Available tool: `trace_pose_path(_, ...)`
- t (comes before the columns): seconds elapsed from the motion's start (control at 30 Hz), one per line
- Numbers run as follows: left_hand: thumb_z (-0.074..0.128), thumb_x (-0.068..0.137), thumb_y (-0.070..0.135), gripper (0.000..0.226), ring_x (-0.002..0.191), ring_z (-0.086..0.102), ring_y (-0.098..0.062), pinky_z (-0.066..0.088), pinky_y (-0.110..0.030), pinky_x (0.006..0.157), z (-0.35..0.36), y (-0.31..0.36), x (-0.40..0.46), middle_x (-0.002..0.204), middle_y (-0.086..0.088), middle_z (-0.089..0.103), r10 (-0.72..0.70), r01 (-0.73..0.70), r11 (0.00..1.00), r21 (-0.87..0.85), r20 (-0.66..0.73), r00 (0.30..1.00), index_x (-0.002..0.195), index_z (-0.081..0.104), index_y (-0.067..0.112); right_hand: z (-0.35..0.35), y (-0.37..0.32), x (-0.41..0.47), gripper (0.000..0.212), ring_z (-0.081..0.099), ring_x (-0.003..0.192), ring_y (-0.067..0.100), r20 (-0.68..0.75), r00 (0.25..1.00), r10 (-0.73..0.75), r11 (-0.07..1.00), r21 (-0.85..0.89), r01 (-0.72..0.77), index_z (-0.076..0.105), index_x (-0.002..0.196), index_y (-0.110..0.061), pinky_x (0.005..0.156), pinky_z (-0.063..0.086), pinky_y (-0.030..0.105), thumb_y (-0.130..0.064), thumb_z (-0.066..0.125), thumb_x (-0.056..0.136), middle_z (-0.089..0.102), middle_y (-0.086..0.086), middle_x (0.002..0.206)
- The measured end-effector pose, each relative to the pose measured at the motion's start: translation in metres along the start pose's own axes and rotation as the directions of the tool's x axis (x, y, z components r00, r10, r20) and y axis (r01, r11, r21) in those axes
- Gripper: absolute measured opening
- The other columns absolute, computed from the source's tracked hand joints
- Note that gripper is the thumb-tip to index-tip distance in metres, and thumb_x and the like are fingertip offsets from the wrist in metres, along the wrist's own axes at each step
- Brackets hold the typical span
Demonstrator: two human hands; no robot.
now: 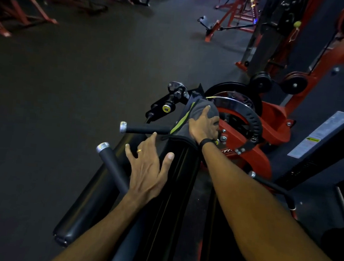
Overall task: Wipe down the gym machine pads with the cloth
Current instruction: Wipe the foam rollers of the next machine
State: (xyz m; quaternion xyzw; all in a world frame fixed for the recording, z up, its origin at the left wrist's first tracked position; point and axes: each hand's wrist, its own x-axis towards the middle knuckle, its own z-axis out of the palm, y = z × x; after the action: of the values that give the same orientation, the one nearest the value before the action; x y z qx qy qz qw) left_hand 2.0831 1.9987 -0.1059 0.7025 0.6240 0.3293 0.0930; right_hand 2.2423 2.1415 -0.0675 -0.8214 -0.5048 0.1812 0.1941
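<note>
- Long black vinyl machine pad (173, 194): left hand (147, 170) flat, fingers spread, likely steadying it.
- Pad's far end: right hand (204, 127) presses grey microfibre cloth w/ green edge (198, 114), fingers splayed, to wipe.

The cloth (200, 116) lies on the pad's (175, 173) far end, handles (143, 129) to its left.

Dark rubber floor (75, 90) throughout. Red-framed machines (20, 8) along far left, detail indistinct in low light. Red cable station (322, 67) with black pulleys (295, 82) at right. White label (319, 135) on dark panel, text unreadable.
</note>
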Motion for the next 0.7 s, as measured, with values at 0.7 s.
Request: trace_pose_path(0.7, 0.02, 0.092, 0.063, 0.074, 0.131, 0.041, -0.02, 0.009, -0.04, 0.113, -0.104, -0.055, -0.089, 0.141, -0.002, 0.052, 0.03, -0.026, 0.976, -0.217, 0.015, 0.999, 0.139, 0.048, 0.012, 0.021, 0.018, -0.24, 0.056, 0.025, 0.14, 0.054, -0.068, 0.991, -0.117, 0.97, -0.223, 0.099, 0.023, 0.156, -0.032, 0.103, 0.039, 0.061, -0.028, 0.043, 0.104, 0.006, 0.021, 0.165)
